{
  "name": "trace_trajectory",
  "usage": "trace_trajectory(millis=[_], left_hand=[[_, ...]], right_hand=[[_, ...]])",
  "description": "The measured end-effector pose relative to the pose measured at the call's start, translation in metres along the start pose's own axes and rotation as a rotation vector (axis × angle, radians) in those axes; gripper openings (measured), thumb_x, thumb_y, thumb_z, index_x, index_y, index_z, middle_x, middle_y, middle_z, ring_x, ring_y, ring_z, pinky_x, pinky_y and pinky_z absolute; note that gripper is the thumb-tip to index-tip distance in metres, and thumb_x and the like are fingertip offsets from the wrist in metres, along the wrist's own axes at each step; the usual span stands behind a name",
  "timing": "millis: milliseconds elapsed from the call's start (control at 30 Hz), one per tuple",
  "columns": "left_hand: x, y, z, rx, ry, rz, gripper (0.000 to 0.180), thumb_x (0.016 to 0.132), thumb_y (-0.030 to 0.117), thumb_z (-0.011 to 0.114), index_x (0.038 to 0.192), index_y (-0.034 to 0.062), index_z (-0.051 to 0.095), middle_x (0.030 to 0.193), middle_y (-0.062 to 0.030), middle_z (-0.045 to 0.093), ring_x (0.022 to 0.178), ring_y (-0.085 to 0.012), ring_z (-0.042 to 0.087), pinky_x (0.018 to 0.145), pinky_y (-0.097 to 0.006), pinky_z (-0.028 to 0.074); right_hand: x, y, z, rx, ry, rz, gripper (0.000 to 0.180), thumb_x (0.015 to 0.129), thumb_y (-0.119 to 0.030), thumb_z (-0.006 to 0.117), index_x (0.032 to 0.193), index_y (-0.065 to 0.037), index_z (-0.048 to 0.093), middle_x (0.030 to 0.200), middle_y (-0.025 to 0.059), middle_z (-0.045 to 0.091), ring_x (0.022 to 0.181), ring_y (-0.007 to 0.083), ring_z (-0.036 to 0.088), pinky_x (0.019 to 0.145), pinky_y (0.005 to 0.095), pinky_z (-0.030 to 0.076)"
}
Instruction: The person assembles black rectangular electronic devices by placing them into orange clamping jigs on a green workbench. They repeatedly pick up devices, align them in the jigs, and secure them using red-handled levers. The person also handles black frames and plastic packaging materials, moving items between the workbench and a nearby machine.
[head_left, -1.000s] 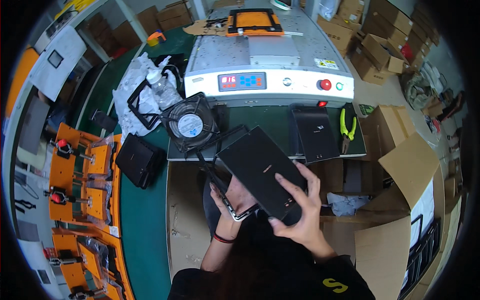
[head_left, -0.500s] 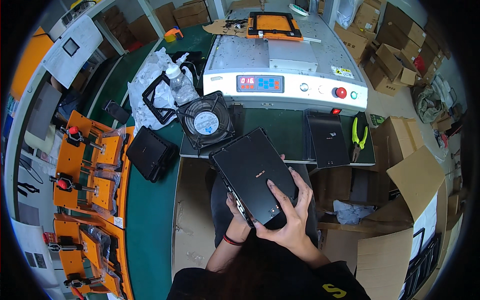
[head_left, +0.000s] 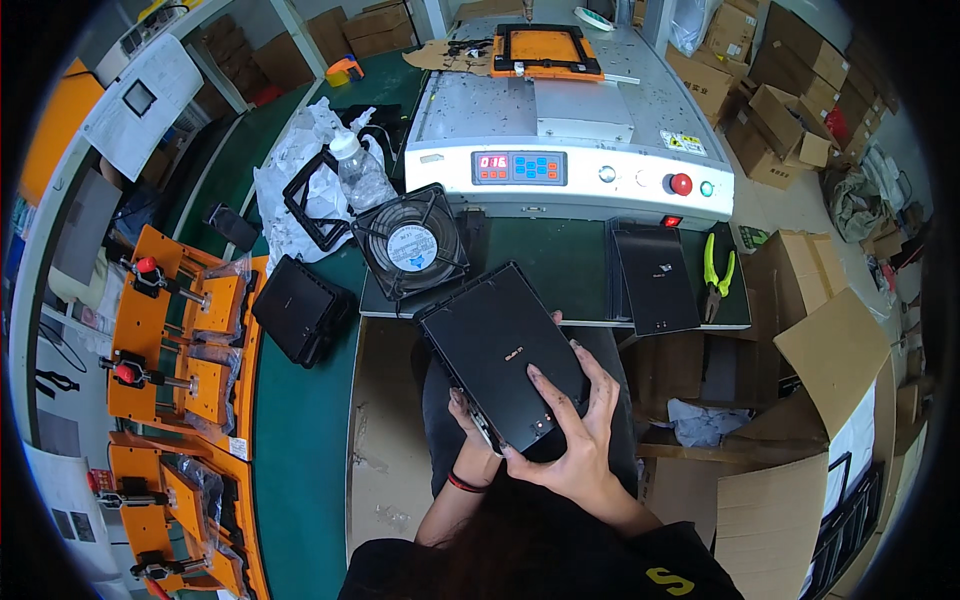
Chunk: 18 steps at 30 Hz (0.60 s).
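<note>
Over my lap I hold a black rectangular flat panel [head_left: 500, 350], tilted, with small markings on its face and small coppery spots near its lower corner. My left hand [head_left: 474, 430] grips its lower left edge from beneath; most of those fingers are hidden. My right hand [head_left: 583, 435] clasps the lower right part, thumb at the bottom corner and one finger lying on the face. Just beyond the panel, a round-bladed black fan [head_left: 412, 248] stands at the bench edge. A stack of black housings [head_left: 302, 308] sits to the left.
Ahead stands a white machine [head_left: 590, 195] with a control panel, bearing an orange fixture [head_left: 548, 50]. Black plates [head_left: 655, 278] and green-handled pliers [head_left: 717, 275] lie at right. Orange clamp jigs [head_left: 180, 340] line the left. An open cardboard box [head_left: 770, 520] stands lower right.
The panel has shifted slightly left and down in the view, both hands keeping hold of it. My right fingers have moved slightly left with it.
</note>
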<state>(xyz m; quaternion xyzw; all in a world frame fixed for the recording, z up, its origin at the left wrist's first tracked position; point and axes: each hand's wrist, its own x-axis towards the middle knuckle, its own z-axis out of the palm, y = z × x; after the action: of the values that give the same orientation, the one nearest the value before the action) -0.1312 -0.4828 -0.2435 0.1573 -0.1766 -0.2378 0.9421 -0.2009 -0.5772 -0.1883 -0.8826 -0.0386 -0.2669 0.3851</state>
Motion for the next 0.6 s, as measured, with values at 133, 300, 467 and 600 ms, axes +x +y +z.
trace_trajectory(millis=[133, 300, 467, 600], left_hand=[[-0.001, 0.002, 0.002, 0.012, 0.027, 0.001, 0.088, 0.086, 0.07, 0.036, 0.15, 0.0142, 0.014, 0.153, -0.0183, 0.015, 0.14, -0.0316, 0.021, 0.113, -0.043, 0.025], [0.0, 0.002, 0.007, 0.19, 0.071, 0.014, 0.112, 0.069, 0.088, 0.038, 0.151, 0.0155, 0.012, 0.152, -0.0228, 0.014, 0.138, -0.0355, 0.024, 0.111, -0.046, 0.028], [0.0, 0.001, 0.005, 0.005, 0.079, -0.024, 0.113, 0.069, 0.084, 0.046, 0.15, 0.0115, 0.015, 0.15, -0.0244, 0.018, 0.138, -0.038, 0.025, 0.111, -0.051, 0.026], [-0.022, 0.002, -0.022, -0.037, 0.215, -0.073, 0.114, 0.068, 0.079, 0.055, 0.148, 0.0075, 0.018, 0.149, -0.0215, 0.025, 0.135, -0.0367, 0.031, 0.109, -0.052, 0.03]], right_hand=[[-0.002, -0.001, 0.001, -0.005, 0.002, 0.002, 0.075, 0.053, -0.032, 0.08, 0.121, -0.006, 0.062, 0.135, 0.0293, 0.035, 0.121, 0.0409, 0.037, 0.101, 0.0507, 0.03], [-0.004, -0.002, 0.002, -0.049, -0.052, 0.025, 0.076, 0.058, -0.039, 0.078, 0.125, -0.009, 0.059, 0.138, 0.0298, 0.031, 0.125, 0.0438, 0.03, 0.104, 0.0529, 0.024], [0.004, -0.007, -0.015, -0.171, -0.233, 0.047, 0.077, 0.068, -0.052, 0.07, 0.134, -0.016, 0.051, 0.143, 0.0298, 0.022, 0.131, 0.0481, 0.016, 0.106, 0.056, 0.012], [0.026, 0.019, -0.017, 0.378, -0.152, 0.296, 0.071, 0.083, -0.028, 0.065, 0.142, -0.004, 0.034, 0.143, 0.0231, 0.026, 0.133, 0.0345, 0.025, 0.104, 0.039, 0.031]])
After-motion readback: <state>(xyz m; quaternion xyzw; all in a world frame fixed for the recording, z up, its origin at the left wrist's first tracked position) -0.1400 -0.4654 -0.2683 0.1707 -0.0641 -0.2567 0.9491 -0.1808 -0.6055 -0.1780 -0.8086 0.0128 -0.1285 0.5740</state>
